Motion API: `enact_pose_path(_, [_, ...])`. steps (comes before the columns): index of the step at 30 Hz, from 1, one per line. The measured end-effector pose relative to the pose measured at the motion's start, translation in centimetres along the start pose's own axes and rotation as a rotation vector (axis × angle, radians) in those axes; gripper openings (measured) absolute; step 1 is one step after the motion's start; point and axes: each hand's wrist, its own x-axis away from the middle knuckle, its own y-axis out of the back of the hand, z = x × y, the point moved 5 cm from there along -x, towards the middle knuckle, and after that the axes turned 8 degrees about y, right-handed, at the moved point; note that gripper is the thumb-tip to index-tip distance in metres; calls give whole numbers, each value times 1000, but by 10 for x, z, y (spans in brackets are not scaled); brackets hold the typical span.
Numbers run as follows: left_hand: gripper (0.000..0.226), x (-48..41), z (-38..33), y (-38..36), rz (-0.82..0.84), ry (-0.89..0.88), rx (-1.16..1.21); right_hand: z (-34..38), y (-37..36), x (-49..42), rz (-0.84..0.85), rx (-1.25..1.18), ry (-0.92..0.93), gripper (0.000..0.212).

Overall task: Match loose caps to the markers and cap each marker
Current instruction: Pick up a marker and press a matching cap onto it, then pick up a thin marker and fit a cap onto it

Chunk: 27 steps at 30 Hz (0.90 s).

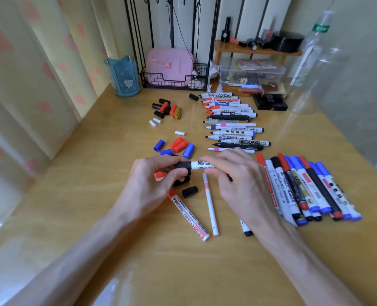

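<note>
My left hand [154,182] pinches a black cap [183,165] that sits on the end of a white whiteboard marker [201,164]. My right hand [233,184] grips that marker's barrel. Under my hands lie a red-capped marker [188,215], a thin white pen [210,206] and a loose black cap [189,191]. Loose blue and red caps [178,145] and black, red and white caps [166,109] lie further back. A row of uncapped markers [231,122] lies behind my hands. Capped markers [306,188] are piled at the right.
On the wooden desk [183,261] stand a blue cup [123,76], a wire basket with a pink case [172,69], a clear storage box [251,74] under a small shelf, a black box [269,103] and a clear plastic bottle [313,62].
</note>
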Motion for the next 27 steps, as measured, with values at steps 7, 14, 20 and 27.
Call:
enact_pose_path(7, [18,-4,-7,-11,38,-23,27,9,13,-11,135,119,-1,27])
enact_pose_path(14, [34,-6,-11,-15,16,6,107,-18,44,-13,159,141,-234,17])
enact_pose_path(20, [26,-4,-12,-27,48,-18,45,-68,69,4,314,204,-574,36])
enact_pose_path(27, [20,-3,-8,-28,35,2,18,-89,83,16,414,284,-731,46])
